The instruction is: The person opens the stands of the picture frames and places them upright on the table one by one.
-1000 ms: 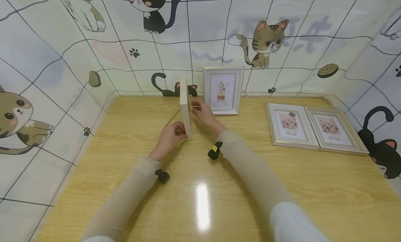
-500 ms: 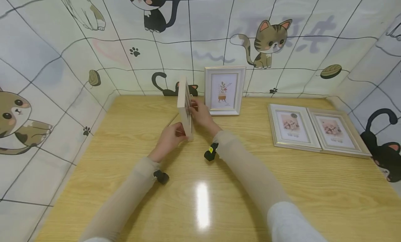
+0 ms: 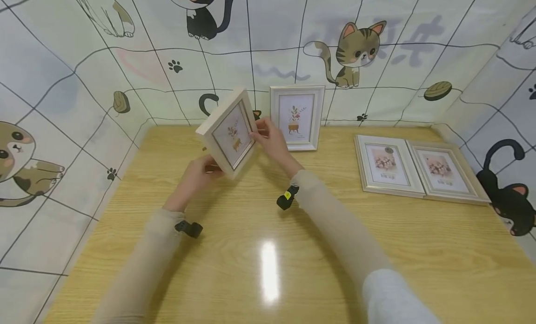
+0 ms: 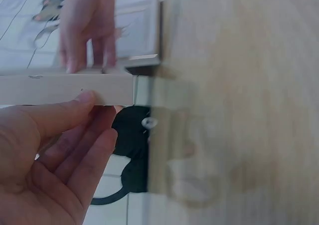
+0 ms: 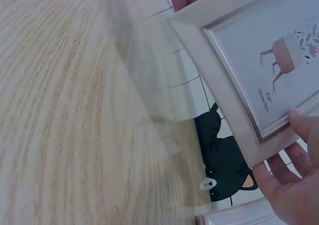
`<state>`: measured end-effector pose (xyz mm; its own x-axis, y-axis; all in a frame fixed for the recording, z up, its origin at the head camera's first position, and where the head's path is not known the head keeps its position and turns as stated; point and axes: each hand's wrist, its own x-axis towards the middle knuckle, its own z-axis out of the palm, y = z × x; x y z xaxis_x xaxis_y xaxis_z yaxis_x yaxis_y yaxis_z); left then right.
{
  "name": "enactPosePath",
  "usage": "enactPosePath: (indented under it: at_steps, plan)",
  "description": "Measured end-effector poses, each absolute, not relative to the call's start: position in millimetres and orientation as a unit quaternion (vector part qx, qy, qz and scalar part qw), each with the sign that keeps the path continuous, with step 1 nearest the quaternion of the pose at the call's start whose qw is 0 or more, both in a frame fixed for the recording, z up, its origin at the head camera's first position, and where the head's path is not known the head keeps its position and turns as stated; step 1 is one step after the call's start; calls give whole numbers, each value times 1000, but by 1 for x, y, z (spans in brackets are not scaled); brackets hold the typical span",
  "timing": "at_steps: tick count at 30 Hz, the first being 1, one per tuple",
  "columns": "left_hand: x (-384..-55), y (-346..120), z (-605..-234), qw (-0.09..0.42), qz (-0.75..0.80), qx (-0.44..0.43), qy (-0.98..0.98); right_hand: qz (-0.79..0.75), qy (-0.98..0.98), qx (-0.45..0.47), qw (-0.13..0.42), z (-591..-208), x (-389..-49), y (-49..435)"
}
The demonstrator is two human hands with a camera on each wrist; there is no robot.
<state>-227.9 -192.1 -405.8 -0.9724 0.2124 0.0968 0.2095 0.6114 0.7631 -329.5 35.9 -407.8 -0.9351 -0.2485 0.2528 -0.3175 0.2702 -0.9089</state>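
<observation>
Both hands hold a pale picture frame (image 3: 234, 131) with a plant print in it, tilted over the table left of centre. My left hand (image 3: 194, 179) grips its left side, thumb on the frame's outer edge in the left wrist view. From the other side my right hand (image 3: 273, 140) pinches the right border, thumb (image 5: 297, 122) on the front and fingers behind. Just to the right, a similar white picture frame (image 3: 275, 124) with a plant print stands upright near the back wall. Part of the left hand's fingers is hidden behind the held frame.
Two more picture frames, a white one (image 3: 371, 175) and a beige one (image 3: 469, 175), lie face up side by side at the table's right. Cat-patterned walls (image 3: 276, 58) enclose the wooden table (image 3: 326, 249) at the back and sides.
The held picture frame, earlier upright and nearly edge-on, is turned and tilted so its print faces the head camera. My left hand has moved left with it; the right hand now pinches its right border.
</observation>
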Motion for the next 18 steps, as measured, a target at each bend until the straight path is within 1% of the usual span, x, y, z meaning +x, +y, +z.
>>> enactPosePath:
  at_steps: [5, 11, 14, 18]
  plan:
    - [-232, -203, -397, -18, 444, 79, 892, 596, -787, 154, 49, -408, -326, 38]
    - [-239, -200, -401, -88, 527, 27, 845, 616, -775, 105, 90, -410, -322, 30]
    - [-241, -192, -405, -101, 569, 41, 815, 615, -777, 86, 103, -410, -319, 25]
    - [-242, -180, -408, -98, 571, 91, 810, 598, -790, 75, 116, -407, -318, 18]
